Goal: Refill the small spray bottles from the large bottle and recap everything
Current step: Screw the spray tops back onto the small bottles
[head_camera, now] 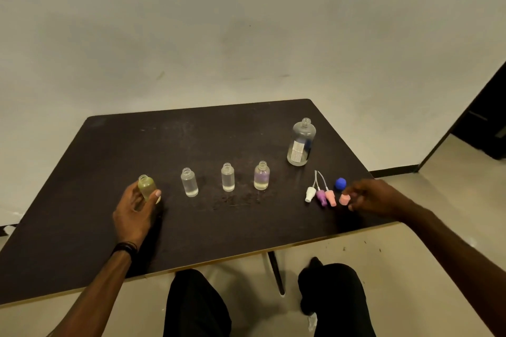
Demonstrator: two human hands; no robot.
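Observation:
Several small uncapped bottles stand in a row on the dark table (82,227). My left hand (134,210) grips the yellowish bottle (146,186) at the left end. Right of it stand two clear bottles (189,182) (227,177) and a purple-labelled bottle (261,175). The large clear bottle (300,142) stands uncapped at the back right, almost empty. In front of it lie a white spray cap (310,194), a purple one (321,198) and a pink one (330,197), plus a blue cap (340,183). My right hand (372,197) pinches another pink spray cap (344,199).
The table's right edge runs just past my right hand, and its near edge lies above my knees (334,301). A table leg (275,271) stands between them. A white wall rises behind the table; a dark doorway (482,123) opens at the right.

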